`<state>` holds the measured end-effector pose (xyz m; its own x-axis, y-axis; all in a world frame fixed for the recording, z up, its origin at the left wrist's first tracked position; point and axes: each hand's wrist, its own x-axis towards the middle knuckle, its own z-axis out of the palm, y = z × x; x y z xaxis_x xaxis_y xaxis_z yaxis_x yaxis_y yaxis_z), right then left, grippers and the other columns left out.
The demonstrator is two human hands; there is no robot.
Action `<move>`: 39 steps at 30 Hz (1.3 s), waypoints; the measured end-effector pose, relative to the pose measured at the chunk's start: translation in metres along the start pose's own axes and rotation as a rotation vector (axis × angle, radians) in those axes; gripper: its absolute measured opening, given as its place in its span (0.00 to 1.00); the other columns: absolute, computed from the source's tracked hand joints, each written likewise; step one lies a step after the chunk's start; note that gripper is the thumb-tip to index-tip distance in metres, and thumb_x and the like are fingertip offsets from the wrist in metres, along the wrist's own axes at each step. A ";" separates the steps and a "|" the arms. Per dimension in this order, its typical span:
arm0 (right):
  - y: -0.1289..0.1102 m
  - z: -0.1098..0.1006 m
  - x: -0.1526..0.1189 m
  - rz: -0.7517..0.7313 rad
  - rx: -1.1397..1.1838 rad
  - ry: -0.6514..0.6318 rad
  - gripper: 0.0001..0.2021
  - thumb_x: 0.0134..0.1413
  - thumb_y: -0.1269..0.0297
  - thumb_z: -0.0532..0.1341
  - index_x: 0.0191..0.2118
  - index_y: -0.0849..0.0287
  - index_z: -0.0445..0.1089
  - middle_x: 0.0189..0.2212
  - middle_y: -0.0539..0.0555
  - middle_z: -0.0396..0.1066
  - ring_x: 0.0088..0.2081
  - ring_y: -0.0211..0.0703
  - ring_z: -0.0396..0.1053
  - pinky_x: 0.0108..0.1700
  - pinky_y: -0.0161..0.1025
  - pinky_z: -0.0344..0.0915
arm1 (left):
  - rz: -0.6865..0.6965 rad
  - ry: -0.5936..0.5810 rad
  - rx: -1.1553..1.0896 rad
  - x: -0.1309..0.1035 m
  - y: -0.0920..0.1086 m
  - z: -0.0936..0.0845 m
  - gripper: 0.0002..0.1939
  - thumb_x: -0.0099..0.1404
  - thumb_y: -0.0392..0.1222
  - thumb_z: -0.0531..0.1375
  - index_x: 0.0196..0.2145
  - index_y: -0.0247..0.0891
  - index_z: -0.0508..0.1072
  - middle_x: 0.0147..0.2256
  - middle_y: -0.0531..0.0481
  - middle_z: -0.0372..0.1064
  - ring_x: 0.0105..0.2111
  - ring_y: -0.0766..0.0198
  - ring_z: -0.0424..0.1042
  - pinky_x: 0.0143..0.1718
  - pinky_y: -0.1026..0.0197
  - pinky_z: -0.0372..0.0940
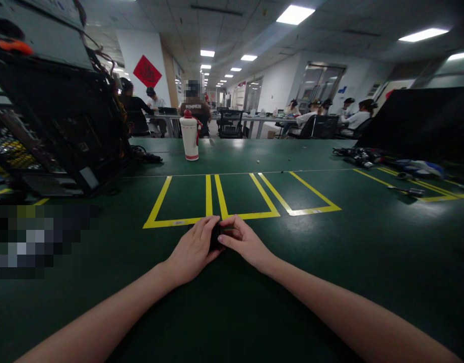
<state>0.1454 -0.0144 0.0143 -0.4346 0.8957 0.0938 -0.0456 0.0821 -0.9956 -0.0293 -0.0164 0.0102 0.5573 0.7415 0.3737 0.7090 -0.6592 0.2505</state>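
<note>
Both hands meet around a small black object just below the middle yellow tape on the green table. Its kind I cannot make out, since fingers cover most of it. My left hand is wrapped over its left side, back of the hand upward. From the right, my right hand grips it with bent fingers and the thumb laid across its front. Whether the object rests on the table or is slightly lifted does not show.
Yellow tape outlines mark the green table. Beyond them stands a white bottle with a red lid. An opened computer case fills the left side. Cables and tools lie at the right. Several people sit at desks behind.
</note>
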 end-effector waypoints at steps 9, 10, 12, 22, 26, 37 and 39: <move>-0.005 -0.001 -0.002 -0.007 0.012 -0.049 0.16 0.45 0.67 0.62 0.41 0.56 0.60 0.42 0.51 0.63 0.45 0.41 0.64 0.50 0.45 0.62 | 0.019 -0.002 -0.007 -0.001 -0.001 0.001 0.34 0.58 0.41 0.56 0.56 0.40 0.40 0.53 0.41 0.51 0.52 0.52 0.57 0.48 0.47 0.59; -0.005 -0.001 -0.002 -0.015 0.022 -0.051 0.15 0.45 0.68 0.62 0.41 0.56 0.60 0.41 0.50 0.63 0.45 0.41 0.64 0.49 0.45 0.62 | 0.021 0.000 -0.008 -0.001 -0.001 0.001 0.34 0.58 0.41 0.56 0.56 0.41 0.40 0.53 0.41 0.51 0.52 0.52 0.57 0.48 0.46 0.59; -0.006 0.000 -0.003 -0.016 0.024 -0.052 0.14 0.46 0.67 0.61 0.40 0.55 0.59 0.40 0.50 0.63 0.44 0.41 0.64 0.48 0.45 0.63 | 0.023 0.010 -0.012 -0.001 -0.001 0.001 0.34 0.58 0.42 0.56 0.56 0.41 0.40 0.53 0.41 0.51 0.51 0.52 0.58 0.48 0.45 0.59; -0.005 0.000 -0.001 0.028 -0.046 -0.001 0.17 0.47 0.64 0.59 0.45 0.55 0.59 0.45 0.53 0.62 0.47 0.43 0.62 0.49 0.45 0.62 | 0.010 0.010 0.007 -0.001 0.000 0.000 0.35 0.57 0.41 0.58 0.55 0.39 0.42 0.52 0.40 0.52 0.52 0.52 0.58 0.49 0.48 0.59; -0.004 0.000 0.000 0.015 0.005 -0.042 0.15 0.46 0.65 0.61 0.42 0.56 0.60 0.43 0.52 0.63 0.46 0.42 0.63 0.49 0.45 0.62 | 0.028 0.026 0.001 -0.001 -0.002 0.002 0.35 0.57 0.40 0.58 0.55 0.40 0.41 0.52 0.40 0.52 0.52 0.51 0.58 0.48 0.46 0.59; -0.004 0.002 -0.002 0.003 -0.001 -0.006 0.11 0.48 0.64 0.59 0.39 0.54 0.60 0.41 0.51 0.62 0.44 0.42 0.64 0.43 0.43 0.65 | 0.023 0.011 -0.003 0.001 0.002 -0.003 0.35 0.56 0.39 0.58 0.55 0.39 0.41 0.52 0.39 0.52 0.52 0.50 0.58 0.48 0.45 0.59; -0.005 0.002 -0.002 0.011 -0.020 0.006 0.13 0.48 0.64 0.59 0.41 0.55 0.60 0.43 0.51 0.62 0.45 0.42 0.63 0.45 0.43 0.65 | 0.016 0.007 0.004 0.001 0.003 -0.004 0.35 0.56 0.39 0.59 0.55 0.38 0.42 0.52 0.39 0.53 0.52 0.50 0.58 0.49 0.46 0.59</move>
<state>0.1445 -0.0174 0.0189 -0.4293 0.8994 0.0826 -0.0223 0.0809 -0.9965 -0.0281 -0.0186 0.0148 0.5658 0.7298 0.3837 0.7016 -0.6706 0.2410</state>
